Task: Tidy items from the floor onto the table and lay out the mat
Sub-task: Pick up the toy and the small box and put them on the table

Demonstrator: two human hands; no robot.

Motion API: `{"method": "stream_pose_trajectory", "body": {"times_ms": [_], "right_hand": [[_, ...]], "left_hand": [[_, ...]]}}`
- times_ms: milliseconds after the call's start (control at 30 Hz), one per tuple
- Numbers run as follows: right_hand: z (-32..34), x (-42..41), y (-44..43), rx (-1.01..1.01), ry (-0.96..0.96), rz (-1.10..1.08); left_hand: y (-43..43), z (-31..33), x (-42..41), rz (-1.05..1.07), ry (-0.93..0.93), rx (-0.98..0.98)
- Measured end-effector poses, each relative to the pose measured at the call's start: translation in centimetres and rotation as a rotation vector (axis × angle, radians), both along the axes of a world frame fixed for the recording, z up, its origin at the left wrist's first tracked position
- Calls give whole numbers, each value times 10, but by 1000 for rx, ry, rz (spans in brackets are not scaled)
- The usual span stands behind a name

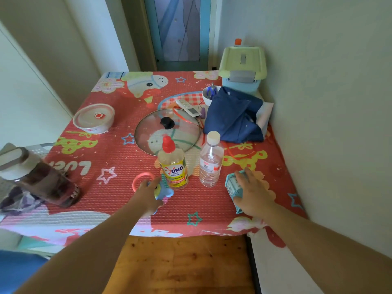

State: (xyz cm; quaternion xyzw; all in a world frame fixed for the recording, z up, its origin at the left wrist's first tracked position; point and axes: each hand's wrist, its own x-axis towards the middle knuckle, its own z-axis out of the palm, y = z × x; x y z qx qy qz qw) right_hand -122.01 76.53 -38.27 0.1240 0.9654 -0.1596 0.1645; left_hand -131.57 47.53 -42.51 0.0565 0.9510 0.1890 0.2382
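Note:
A red cartoon-printed mat (118, 158) covers the table. My left hand (148, 196) grips a blue toy (164, 193) with a pink ring (142, 179) near the front edge. My right hand (252, 194) rests on a small teal basket-like box (232, 185) at the front right, fingers wrapped over it. Between the hands stand a yellow detergent bottle (172, 166) with a red cap and a clear water bottle (211, 160), both upright.
On the mat lie a glass pot lid (148, 132), a round lidded white container (94, 120), a remote (187, 108), a white bowl (206, 96) and a dark blue cloth (233, 115). A green-lidded bin (242, 60) stands at the back right. A dark jar (42, 179) sits at left. Wooden floor (182, 264) lies below.

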Motion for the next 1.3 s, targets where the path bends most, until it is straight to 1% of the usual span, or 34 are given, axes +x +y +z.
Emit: {"method": "stream_pose_trajectory", "body": {"times_ms": [200, 600, 867, 1067, 1300], "right_hand": [[-5, -5, 1, -24, 2, -21], [3, -2, -1, 47, -26, -27], [3, -1, -1, 51, -18, -43], [20, 0, -5, 31, 27, -41], [72, 6, -22, 1, 113, -57]], "left_hand": [[0, -9, -3, -10, -12, -6], [0, -21, -1, -54, -29, -37], [-5, -11, 0, -60, -7, -32], [-11, 27, -3, -69, 44, -10], [-16, 91, 4, -113, 142, 1]]}}
